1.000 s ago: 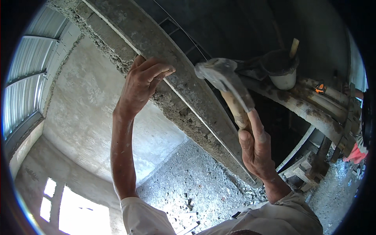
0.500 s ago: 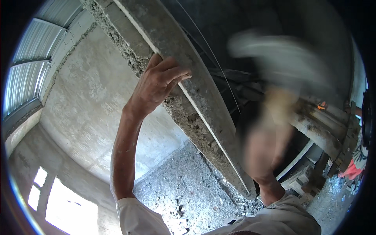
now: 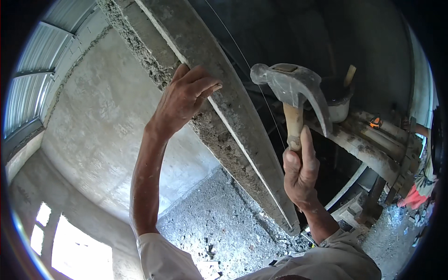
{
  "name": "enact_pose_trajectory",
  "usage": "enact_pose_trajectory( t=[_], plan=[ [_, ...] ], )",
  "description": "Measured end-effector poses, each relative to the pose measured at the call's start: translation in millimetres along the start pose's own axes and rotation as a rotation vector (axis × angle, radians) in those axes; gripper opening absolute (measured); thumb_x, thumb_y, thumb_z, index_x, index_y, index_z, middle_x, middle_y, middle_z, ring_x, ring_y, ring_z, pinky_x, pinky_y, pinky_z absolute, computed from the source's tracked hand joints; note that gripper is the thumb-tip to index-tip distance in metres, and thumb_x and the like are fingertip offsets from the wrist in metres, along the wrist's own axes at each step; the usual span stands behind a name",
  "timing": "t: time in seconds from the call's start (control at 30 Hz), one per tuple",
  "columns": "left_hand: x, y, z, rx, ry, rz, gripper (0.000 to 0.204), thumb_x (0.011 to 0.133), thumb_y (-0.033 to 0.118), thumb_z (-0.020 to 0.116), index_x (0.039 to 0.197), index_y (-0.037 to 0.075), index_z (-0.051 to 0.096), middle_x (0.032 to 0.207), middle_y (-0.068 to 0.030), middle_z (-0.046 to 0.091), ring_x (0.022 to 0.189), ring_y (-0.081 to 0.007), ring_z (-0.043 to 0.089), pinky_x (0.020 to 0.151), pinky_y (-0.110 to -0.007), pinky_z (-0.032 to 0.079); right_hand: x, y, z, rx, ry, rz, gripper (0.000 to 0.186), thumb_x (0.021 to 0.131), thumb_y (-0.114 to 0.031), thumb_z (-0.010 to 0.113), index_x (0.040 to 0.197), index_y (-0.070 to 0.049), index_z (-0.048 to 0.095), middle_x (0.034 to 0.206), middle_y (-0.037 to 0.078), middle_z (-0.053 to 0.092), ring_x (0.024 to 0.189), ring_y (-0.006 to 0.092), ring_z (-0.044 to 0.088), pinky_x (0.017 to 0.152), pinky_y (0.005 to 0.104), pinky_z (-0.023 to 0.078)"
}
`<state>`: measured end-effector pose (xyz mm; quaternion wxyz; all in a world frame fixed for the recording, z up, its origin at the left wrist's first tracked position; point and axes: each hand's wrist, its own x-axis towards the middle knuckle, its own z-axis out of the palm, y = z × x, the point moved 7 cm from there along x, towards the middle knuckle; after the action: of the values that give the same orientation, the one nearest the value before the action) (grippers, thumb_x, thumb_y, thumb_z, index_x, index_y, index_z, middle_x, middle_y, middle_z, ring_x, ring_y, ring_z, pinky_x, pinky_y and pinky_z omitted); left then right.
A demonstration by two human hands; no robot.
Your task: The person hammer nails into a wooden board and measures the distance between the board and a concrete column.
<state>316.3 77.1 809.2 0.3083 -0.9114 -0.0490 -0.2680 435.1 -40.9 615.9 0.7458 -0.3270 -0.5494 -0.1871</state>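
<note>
Gripping claw hammer (image 3: pixel 291 86): right hand (image 3: pixel 301 177) wrapped low round wooden handle (image 3: pixel 293 122), likely best hold | looked stiff, head-heavy | left hand (image 3: pixel 184 98) bent over board (image 3: pixel 240 116); couldn't tell whether pinching

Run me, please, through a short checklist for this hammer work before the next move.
1. Right hand closed around the wooden handle: ok.
2. Hammer head apart from the left hand: ok, a visible gap.
3. Left hand's fingers at the pale edge of the long grey board: ok.
4. Anything small pinched in those fingers: cannot tell.
5. Thin line untouched by the hammer head: cannot tell, they overlap in this view.
6. Handle tight in the hammer head: cannot tell.
</note>
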Motion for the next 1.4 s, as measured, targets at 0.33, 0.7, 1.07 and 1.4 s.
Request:
enact_pose_trajectory(
  t=[0.33, 0.7, 1.07, 1.4],
  plan=[
    [-10, -5, -4, 0.062, 0.0, -0.002, 0.01, 0.086, 0.015, 0.07, 0.096, 0.012, 0.069, 0.088, 0.0026, 0.06, 0.075, -0.0176, 0.045, 0.075, -0.035, 0.047, 20, 0, 35, 0.187, -0.033, 0.222, 0.039, 0.1, -0.013, 0.053, 0.138, -0.005, 0.048, 0.12, 0.017, 0.062, 0.098, 0.0248, 0.066, 0.085, 0.0306, 0.055],
    [-9, -4, 6, 0.024, 0.048, 0.027, 0.012, 0.086, 0.012, 0.069, 0.097, 0.008, 0.07, 0.091, -0.0009, 0.06, 0.081, -0.0205, 0.049, 0.079, -0.037, 0.044, 3, 17, 6, 0.122, -0.008, 0.253, 0.048, 0.101, -0.009, 0.048, 0.147, -0.002, 0.037, 0.133, 0.019, 0.059, 0.111, 0.0228, 0.064, 0.086, 0.0295, 0.052],
    [-2, -2, 3, 0.029, 0.052, 0.011, 0.013, 0.086, 0.014, 0.069, 0.099, 0.009, 0.069, 0.092, -0.0003, 0.059, 0.081, -0.0201, 0.049, 0.078, -0.036, 0.044, 6, 4, 20, 0.016, 0.05, 0.01, 0.051, 0.098, -0.01, 0.057, 0.146, -0.007, 0.04, 0.125, 0.022, 0.062, 0.109, 0.0257, 0.066, 0.086, 0.0302, 0.055],
    [2, 3, 11, 0.078, 0.094, 0.179, 0.012, 0.085, 0.014, 0.07, 0.097, 0.01, 0.07, 0.096, -0.0001, 0.062, 0.086, -0.0204, 0.053, 0.079, -0.036, 0.046, 2, 12, -24, 1.357, -0.193, -0.217, 0.051, 0.096, -0.018, 0.061, 0.14, 0.003, 0.044, 0.116, 0.023, 0.065, 0.102, 0.0295, 0.068, 0.085, 0.0327, 0.055]
  ],
)
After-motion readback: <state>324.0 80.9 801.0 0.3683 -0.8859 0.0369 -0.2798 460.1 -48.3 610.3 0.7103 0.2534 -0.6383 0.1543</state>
